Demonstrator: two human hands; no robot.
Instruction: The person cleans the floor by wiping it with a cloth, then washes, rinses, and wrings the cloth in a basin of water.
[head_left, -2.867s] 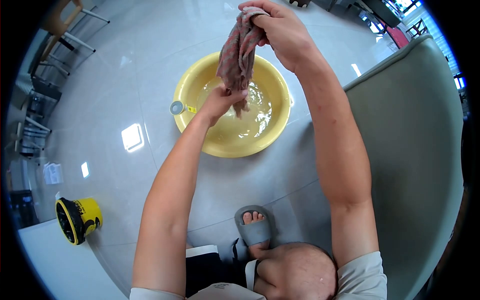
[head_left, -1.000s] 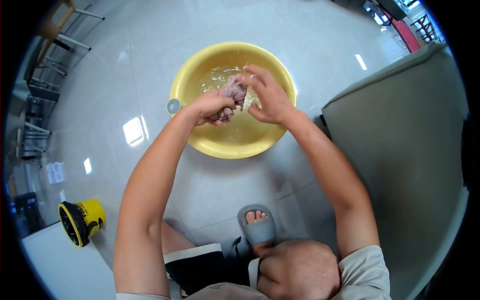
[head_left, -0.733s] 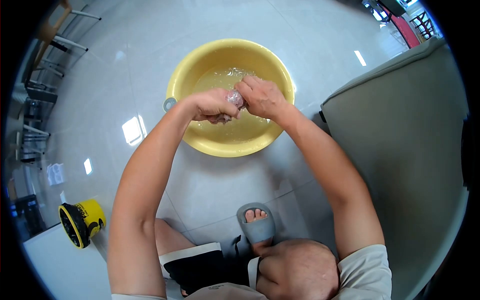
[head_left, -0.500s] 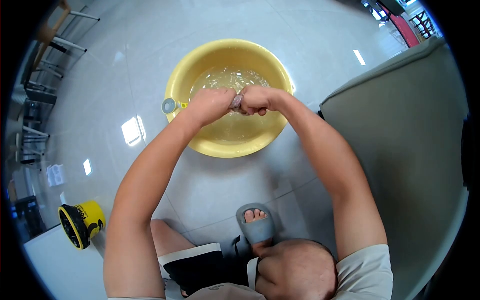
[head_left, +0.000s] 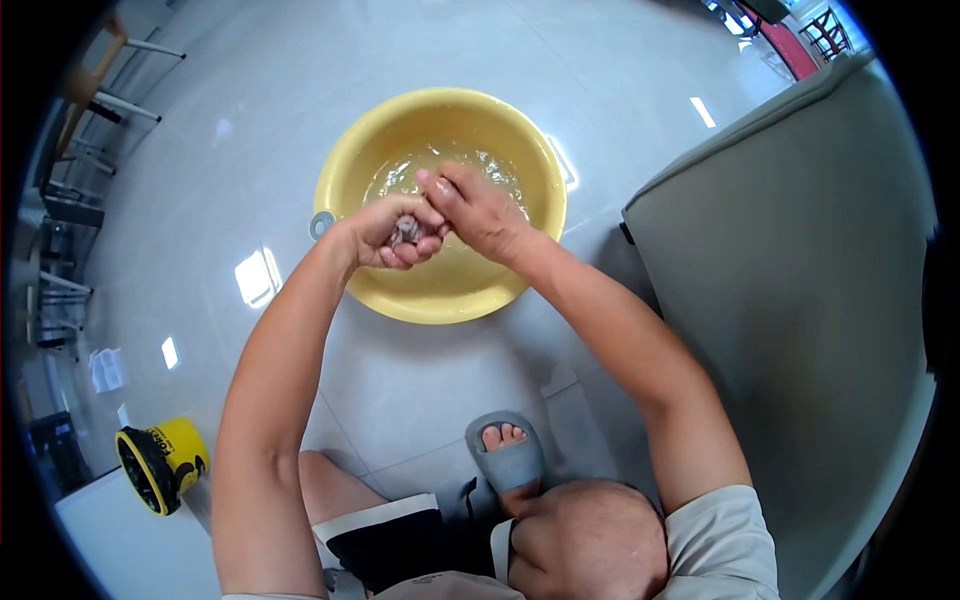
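Over the yellow basin (head_left: 440, 305), my left hand (head_left: 390, 232) is turned palm up, its fingers curled around a small crumpled wet cloth (head_left: 408, 230). Only a greyish-white bit of the cloth shows between those fingers. My right hand (head_left: 480, 212) presses close against the left, back upward and thumb extended along the top. Its fingers bend down out of sight and appear closed on the other end of the cloth. Rippling clear water (head_left: 455, 262) lies in the basin beneath both hands.
A grey tag or handle (head_left: 321, 226) sits at the basin's left rim. A large grey upholstered piece (head_left: 780, 250) stands on the right. At lower left is a yellow and black bucket (head_left: 165, 462). Chair legs (head_left: 130, 105) show at upper left, and a slippered foot (head_left: 507, 450) stands below the basin.
My hands have twisted against each other: the left turned palm up, the right turned back up with its thumb showing. Both shifted slightly left in view, and less cloth shows between them.
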